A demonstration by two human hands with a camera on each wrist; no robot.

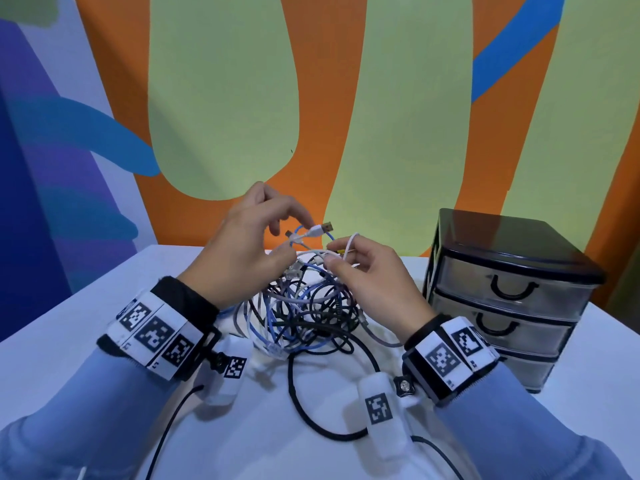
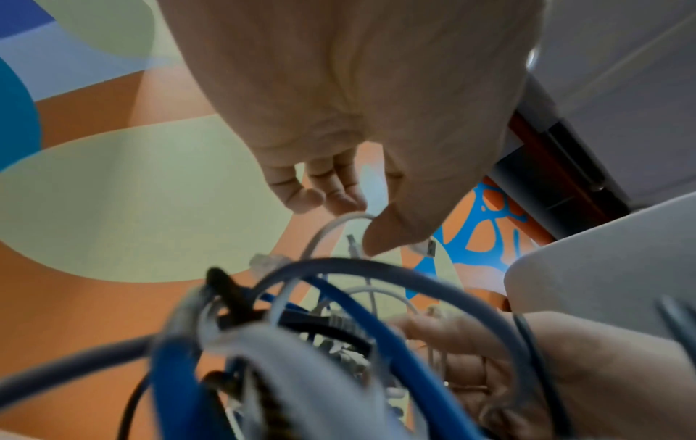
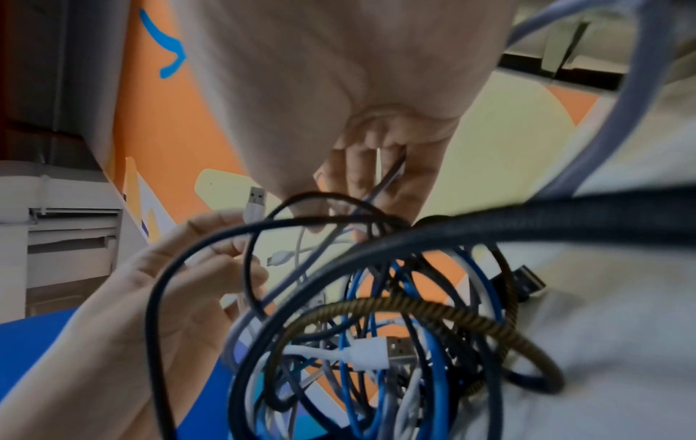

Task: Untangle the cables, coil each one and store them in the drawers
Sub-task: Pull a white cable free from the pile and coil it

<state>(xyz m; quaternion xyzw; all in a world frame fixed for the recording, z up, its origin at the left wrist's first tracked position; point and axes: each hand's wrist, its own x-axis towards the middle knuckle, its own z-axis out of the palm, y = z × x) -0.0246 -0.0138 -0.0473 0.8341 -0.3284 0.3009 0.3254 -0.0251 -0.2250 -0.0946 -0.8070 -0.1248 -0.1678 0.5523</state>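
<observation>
Cable tangle on a white table before a painted wall

The left hand (image 1: 242, 247) pinches the white USB cable (image 1: 313, 233) and the right hand (image 1: 372, 271) pinches a white strand, both above the tangle (image 1: 304, 317) on the white table (image 1: 69, 323); the drawer unit (image 1: 509, 292) stands closed at right, before the orange and green wall (image 1: 346, 98).

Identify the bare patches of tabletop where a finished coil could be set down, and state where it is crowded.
Bare white table lies left of the left hand, out to the table's left edge, and in front of the drawer unit toward the near right edge. It is crowded in the middle: the cable tangle fills the space under both hands, right hand included, and black loops trail toward the person.
</observation>
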